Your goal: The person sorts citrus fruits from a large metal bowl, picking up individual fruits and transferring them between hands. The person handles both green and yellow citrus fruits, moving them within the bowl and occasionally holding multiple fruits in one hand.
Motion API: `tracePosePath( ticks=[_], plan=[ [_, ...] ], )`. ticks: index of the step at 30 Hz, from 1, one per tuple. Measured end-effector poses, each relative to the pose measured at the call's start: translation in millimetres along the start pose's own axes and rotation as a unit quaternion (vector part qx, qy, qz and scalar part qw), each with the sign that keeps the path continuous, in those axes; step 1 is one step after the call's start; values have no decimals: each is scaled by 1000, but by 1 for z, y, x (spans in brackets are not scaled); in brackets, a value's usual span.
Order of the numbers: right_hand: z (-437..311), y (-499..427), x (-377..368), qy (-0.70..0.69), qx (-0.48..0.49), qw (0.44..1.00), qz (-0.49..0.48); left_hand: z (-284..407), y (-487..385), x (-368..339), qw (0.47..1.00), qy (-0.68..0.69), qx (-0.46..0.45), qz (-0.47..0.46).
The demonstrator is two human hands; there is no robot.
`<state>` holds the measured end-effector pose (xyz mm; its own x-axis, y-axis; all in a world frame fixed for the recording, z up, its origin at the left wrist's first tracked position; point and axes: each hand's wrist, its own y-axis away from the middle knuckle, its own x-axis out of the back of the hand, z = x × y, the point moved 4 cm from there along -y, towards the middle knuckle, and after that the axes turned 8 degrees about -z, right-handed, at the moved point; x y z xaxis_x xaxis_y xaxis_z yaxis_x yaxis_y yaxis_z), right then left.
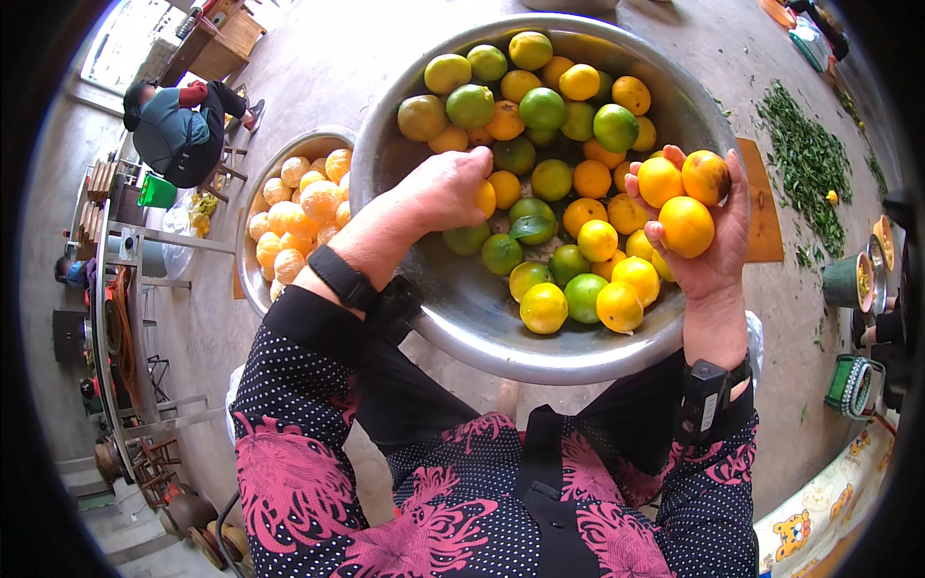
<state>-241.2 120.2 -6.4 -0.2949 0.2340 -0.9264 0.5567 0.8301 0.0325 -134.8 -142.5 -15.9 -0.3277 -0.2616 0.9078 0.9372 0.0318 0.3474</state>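
Note:
A large steel basin (571, 361) in front of me holds many green, yellow and orange citrus fruits. My left hand (444, 189) reaches over its left side, fingers curled around an orange citrus fruit (485, 199) that is partly hidden by the hand. Over the basin's right side, my right hand (712, 249) is palm up and cups three orange citrus fruits (686, 226); one of them (705, 178) has a dark brown blemish. A green leaf (530, 227) lies on the fruit near the middle. Left of the basin, a smaller metal bowl (249, 282) contains peeled citrus fruits (293, 235).
A seated person (177, 130) is at upper left, near a green container (156, 191) and a metal-framed table (170, 242). Scattered green leaves (798, 166) cover floor at right. A wooden board (759, 202) shows behind the basin's right rim; a green basket (853, 386) stands farther right.

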Motion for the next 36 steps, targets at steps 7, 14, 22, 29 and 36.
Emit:
tracePosePath(
  ticks=[7, 14, 22, 29, 36],
  plan=[
    [-1, 0, 1, 6, 5, 1000, 10, -2, 45, -6, 839, 538, -45, -71],
    [1, -2, 0, 15, 7, 1000, 24, 30, 78, -12, 656, 731, -173, -78],
    [0, -3, 1, 23, 3, 999, 27, 39, 92, -20, 655, 733, -129, -131],
    [0, -4, 0, 20, -7, 1000, 21, 24, 90, -19, 817, 533, 18, -218],
    [1, -3, 0, 20, -11, 1000, 19, 32, 58, -5, 983, 82, -48, -155]
  ],
)
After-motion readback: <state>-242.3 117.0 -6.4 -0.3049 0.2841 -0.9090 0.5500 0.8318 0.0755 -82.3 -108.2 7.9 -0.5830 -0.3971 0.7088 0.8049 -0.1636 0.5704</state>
